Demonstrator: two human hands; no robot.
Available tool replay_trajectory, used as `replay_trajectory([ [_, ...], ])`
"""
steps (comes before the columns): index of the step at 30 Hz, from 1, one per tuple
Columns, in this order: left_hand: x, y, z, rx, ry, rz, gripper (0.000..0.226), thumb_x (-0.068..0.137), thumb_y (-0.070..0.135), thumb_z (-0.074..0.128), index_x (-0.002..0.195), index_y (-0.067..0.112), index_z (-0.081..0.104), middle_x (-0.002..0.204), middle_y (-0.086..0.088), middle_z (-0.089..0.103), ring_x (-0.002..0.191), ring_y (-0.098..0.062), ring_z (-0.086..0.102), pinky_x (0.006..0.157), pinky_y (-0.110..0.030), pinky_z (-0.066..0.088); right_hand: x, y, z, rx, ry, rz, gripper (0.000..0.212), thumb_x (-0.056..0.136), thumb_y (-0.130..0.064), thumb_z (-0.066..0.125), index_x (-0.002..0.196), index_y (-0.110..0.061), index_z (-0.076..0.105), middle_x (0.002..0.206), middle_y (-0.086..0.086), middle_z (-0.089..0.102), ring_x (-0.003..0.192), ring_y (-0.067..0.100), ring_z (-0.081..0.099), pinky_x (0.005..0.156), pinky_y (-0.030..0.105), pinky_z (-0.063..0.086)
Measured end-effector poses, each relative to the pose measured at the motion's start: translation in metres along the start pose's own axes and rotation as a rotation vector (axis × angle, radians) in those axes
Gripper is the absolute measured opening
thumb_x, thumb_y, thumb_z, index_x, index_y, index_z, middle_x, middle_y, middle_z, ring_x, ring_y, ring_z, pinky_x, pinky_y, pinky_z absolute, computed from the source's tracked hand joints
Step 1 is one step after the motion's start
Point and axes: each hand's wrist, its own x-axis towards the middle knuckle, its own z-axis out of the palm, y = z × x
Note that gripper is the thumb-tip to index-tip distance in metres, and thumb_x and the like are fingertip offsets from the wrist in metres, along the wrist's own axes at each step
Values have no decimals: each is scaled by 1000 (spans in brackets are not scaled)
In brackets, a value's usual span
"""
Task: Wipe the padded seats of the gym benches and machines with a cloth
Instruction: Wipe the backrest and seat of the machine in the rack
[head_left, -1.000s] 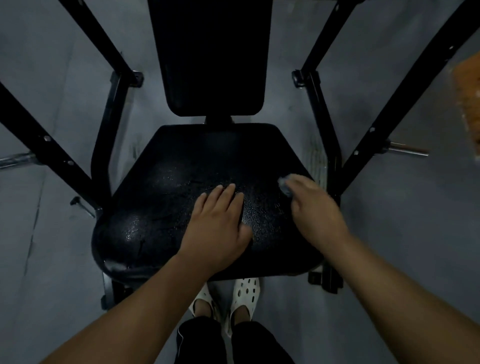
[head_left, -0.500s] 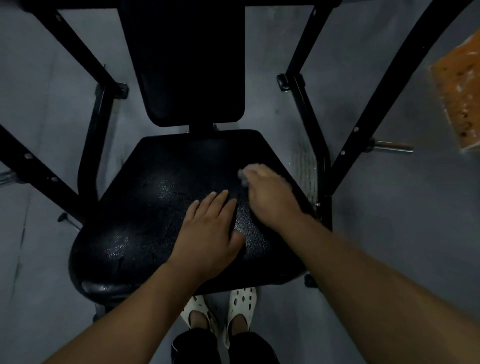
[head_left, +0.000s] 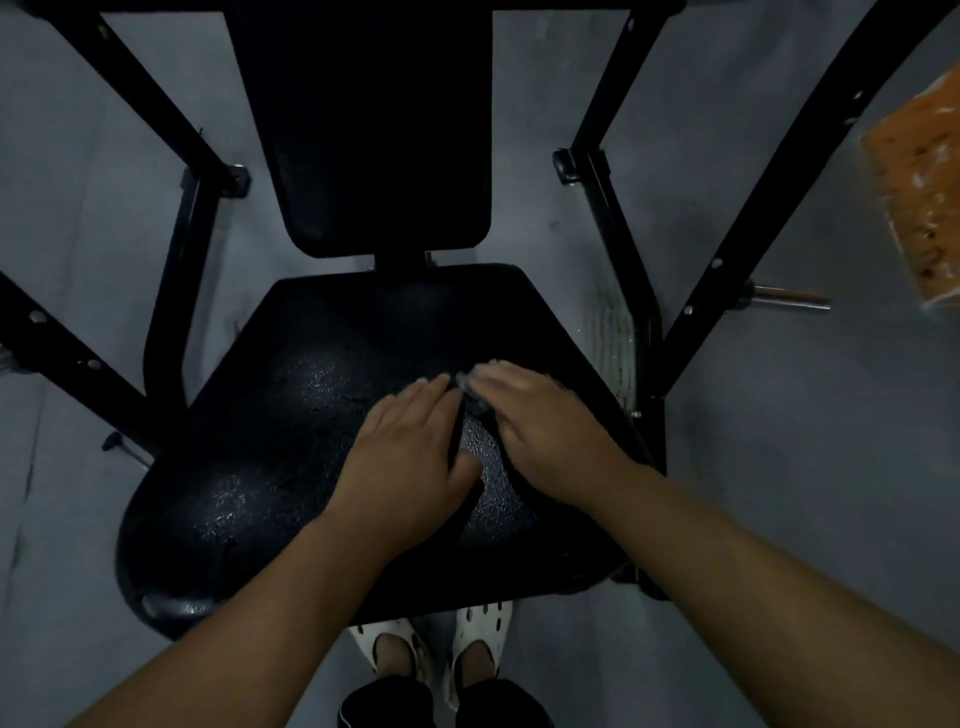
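Both hands were on the padded seat (head_left: 291, 441), and the cloth (head_left: 470, 392) was under the right hand (head_left: 545, 421).
The left hand (head_left: 405, 457) lay flat and open, touching the cloth's edge. The right hand pressed the cloth with almost straight fingers. Firm, overlapping strokes toward the speckled area left of both hands would probably serve best. Counted: one seat, one backrest (head_left: 384, 130), one cloth, two hands.

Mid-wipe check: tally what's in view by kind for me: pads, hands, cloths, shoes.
Pads: 2 (seat pad, back pad)
Hands: 2 (left hand, right hand)
Cloth: 1
White shoes: 2 (left shoe, right shoe)
Total: 7
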Motion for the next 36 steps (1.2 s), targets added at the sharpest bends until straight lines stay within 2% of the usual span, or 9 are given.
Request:
replay_trajectory([
  [7, 17, -3, -1, 25, -20, -22, 80, 82, 56, 17, 151, 20, 37, 161, -2, 29, 149, -21, 23, 122, -42, 17, 42, 43, -11, -77, 52, 260, 41, 88, -6, 41, 122, -11, 62, 128, 7, 58, 114, 29, 56, 92, 33, 44],
  [12, 23, -5, -1, -11, 1, -25, 73, 83, 56, 26, 145, 22, 45, 157, -3, 38, 146, -23, 30, 120, -46, 22, -6, 7, -14, -15, -62, 8, 49, 89, -8, 40, 135, -13, 57, 139, 1, 56, 129, 16, 47, 109, 25, 34],
  [18, 24, -6, 0, 1, -8, -31, 76, 84, 59, 20, 151, 27, 36, 162, 3, 26, 150, -18, 17, 123, -42, 10, 89, 55, -20, -17, -32, 288, 40, 84, -18, 31, 107, -5, 61, 116, 14, 59, 105, 32, 57, 90, 35, 43],
  [21, 22, -5, 2, -10, 6, -34, 73, 87, 57, 24, 151, 26, 38, 162, 3, 28, 151, -17, 17, 122, -41, 9, 123, 38, 0, 5, -64, 219, 38, 82, -17, 33, 103, -12, 64, 111, 5, 62, 103, 28, 55, 91, 41, 47],
  [26, 27, -10, 0, -52, 6, -10, 75, 84, 60, 26, 150, 26, 38, 161, 4, 29, 150, -17, 18, 123, -41, 11, 72, 22, -17, 36, -200, -46, 46, 93, -2, 43, 136, -9, 56, 142, 3, 54, 129, 18, 46, 109, 16, 29],
  [30, 29, -16, -4, -125, 6, -8, 75, 86, 62, 32, 151, 24, 36, 161, 5, 28, 149, -14, 21, 123, -37, 15, 90, 50, -23, 5, -62, 303, 48, 93, -8, 50, 140, -15, 55, 147, 10, 43, 133, 31, 44, 112, 30, 34],
  [32, 29, -19, -13, -259, 18, -41, 69, 91, 55, 47, 152, 23, 34, 160, 6, 30, 146, -12, 28, 120, -32, 23, 95, 32, -25, 102, 18, 400, 45, 92, -7, 51, 135, -17, 57, 135, 8, 39, 124, 27, 47, 107, 31, 43],
  [34, 31, -22, -25, -433, 72, -116, 67, 93, 46, 57, 152, 26, 32, 155, 10, 35, 139, -8, 36, 113, -26, 31, 89, 5, -32, 313, 157, 431, 40, 91, -2, 50, 127, -18, 56, 119, 2, 39, 103, 3, 55, 85, 7, 45],
  [36, 34, -19, -42, -641, 81, -171, 65, 92, 40, 64, 149, 30, 34, 147, 13, 46, 131, -4, 45, 107, -25, 38, 79, -21, -44, 732, 260, 511, 35, 93, -1, 49, 122, -20, 53, 108, 0, 53, 77, -6, 60, 69, 9, 47],
])
